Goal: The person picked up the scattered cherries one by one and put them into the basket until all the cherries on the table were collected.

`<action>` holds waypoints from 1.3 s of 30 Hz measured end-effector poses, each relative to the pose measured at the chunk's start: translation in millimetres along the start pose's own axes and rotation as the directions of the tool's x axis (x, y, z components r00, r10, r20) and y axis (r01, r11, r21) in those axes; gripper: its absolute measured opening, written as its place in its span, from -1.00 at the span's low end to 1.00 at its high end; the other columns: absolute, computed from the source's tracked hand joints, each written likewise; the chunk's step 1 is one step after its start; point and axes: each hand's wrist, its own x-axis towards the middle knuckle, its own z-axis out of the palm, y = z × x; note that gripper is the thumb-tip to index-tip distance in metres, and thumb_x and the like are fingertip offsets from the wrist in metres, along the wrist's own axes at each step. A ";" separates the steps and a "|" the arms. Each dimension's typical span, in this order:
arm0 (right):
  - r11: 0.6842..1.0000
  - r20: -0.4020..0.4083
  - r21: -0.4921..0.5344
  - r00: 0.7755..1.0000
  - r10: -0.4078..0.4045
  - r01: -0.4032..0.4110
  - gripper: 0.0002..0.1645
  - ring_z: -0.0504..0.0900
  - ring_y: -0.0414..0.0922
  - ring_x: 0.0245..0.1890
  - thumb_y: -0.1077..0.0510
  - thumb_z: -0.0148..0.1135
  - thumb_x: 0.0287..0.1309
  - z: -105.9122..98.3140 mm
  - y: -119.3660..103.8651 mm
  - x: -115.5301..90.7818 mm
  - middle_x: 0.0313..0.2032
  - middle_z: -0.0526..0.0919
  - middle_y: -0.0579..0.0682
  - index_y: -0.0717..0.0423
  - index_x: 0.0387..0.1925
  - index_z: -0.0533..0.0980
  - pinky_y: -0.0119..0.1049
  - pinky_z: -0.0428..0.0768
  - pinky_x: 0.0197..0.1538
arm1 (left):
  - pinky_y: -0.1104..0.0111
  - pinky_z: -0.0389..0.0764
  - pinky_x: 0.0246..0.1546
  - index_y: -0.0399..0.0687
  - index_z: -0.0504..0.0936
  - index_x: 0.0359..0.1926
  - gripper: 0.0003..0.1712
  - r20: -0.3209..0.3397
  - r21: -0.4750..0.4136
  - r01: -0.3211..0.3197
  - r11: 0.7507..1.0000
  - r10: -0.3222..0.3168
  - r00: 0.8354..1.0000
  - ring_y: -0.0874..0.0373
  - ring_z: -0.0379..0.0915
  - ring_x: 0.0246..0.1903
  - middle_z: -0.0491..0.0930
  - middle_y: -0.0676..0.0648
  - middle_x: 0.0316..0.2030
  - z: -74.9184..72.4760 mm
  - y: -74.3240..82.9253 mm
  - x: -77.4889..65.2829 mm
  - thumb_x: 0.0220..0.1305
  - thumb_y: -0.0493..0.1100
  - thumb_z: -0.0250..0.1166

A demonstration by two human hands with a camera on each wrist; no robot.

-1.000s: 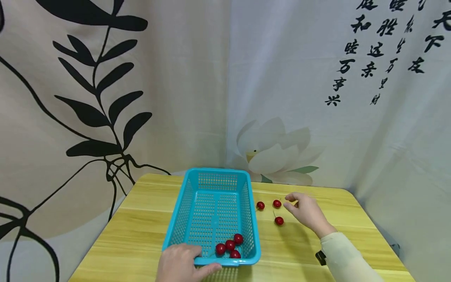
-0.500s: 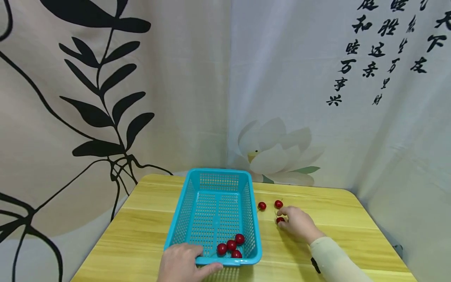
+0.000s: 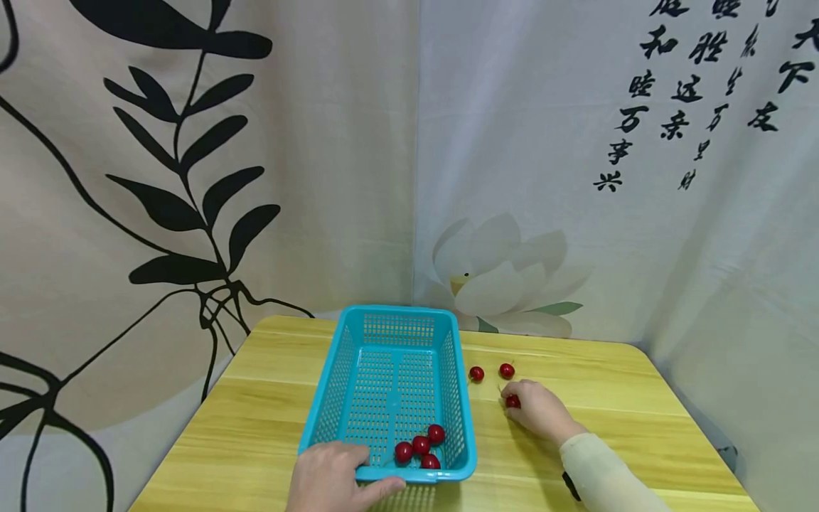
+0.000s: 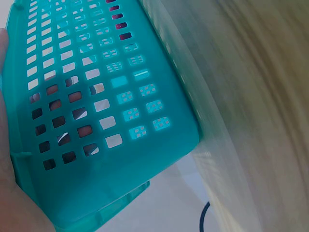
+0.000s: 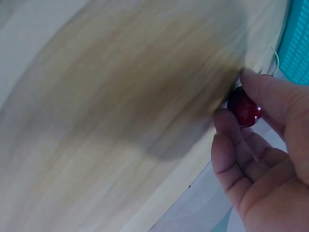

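My right hand (image 3: 540, 410) pinches a dark red cherry (image 5: 245, 107) between thumb and fingers, close over the wooden table. The cherry's thin green stem shows in the right wrist view. Two more cherries lie just beyond that hand, one (image 3: 507, 370) nearer to it and one (image 3: 476, 374) beside the basket. With my left hand (image 3: 335, 476) I grip the near rim of the blue plastic basket (image 3: 466, 427), thumb outside along the front edge. Several cherries (image 3: 421, 445) sit together in the basket's near right corner. The left wrist view shows the basket's perforated wall (image 4: 145, 150) close up.
The yellow wood-grain table (image 3: 614, 398) extends to both sides of the basket. Behind it hangs a pale curtain (image 3: 345, 178) printed with black leaves, a lotus and characters. A dark band (image 3: 571, 487) sits at the right wrist.
My right hand has come down and left from beside the far cherries and now pinches the nearest one. The left hand stays on the basket's rim.
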 end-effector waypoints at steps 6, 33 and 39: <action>1.000 -0.007 0.019 1.000 0.016 -0.016 -0.69 0.59 -0.06 -0.16 0.22 0.52 -0.02 -0.6 -0.7 -0.4 -0.20 0.68 -0.03 0.07 -0.18 0.65 0.00 0.58 -0.05 | 0.44 0.03 -0.77 0.32 0.06 -0.82 -0.22 -0.018 0.003 -0.017 1.000 0.017 1.000 0.32 -0.09 -0.80 -0.05 0.26 -0.81 2.0 -1.1 -0.3 -0.17 0.73 0.16; 0.968 -0.252 0.114 0.949 -0.188 0.222 -0.68 0.52 -0.33 -0.41 0.13 0.50 0.06 -66.3 -70.4 -1.8 -0.27 0.66 -0.16 0.00 -0.10 0.65 -0.29 0.64 -0.33 | 0.44 -0.15 -0.74 0.30 -0.02 -0.78 -0.19 -0.113 -0.003 -0.065 0.998 0.064 0.992 0.34 -0.25 -0.74 -0.17 0.25 -0.72 5.0 -4.5 -0.7 -0.16 0.72 0.15; 0.929 -0.280 0.117 0.910 -0.307 0.350 -0.66 0.55 -0.35 -0.35 0.18 0.51 0.05 -69.8 -99.4 -3.0 -0.25 0.66 -0.18 -0.02 -0.10 0.64 -0.25 0.65 -0.33 | 0.43 -0.12 -0.75 0.30 -0.01 -0.78 -0.19 -0.090 0.001 -0.049 0.999 0.049 0.995 0.34 -0.22 -0.77 -0.16 0.25 -0.74 3.9 -3.6 -0.4 -0.17 0.74 0.13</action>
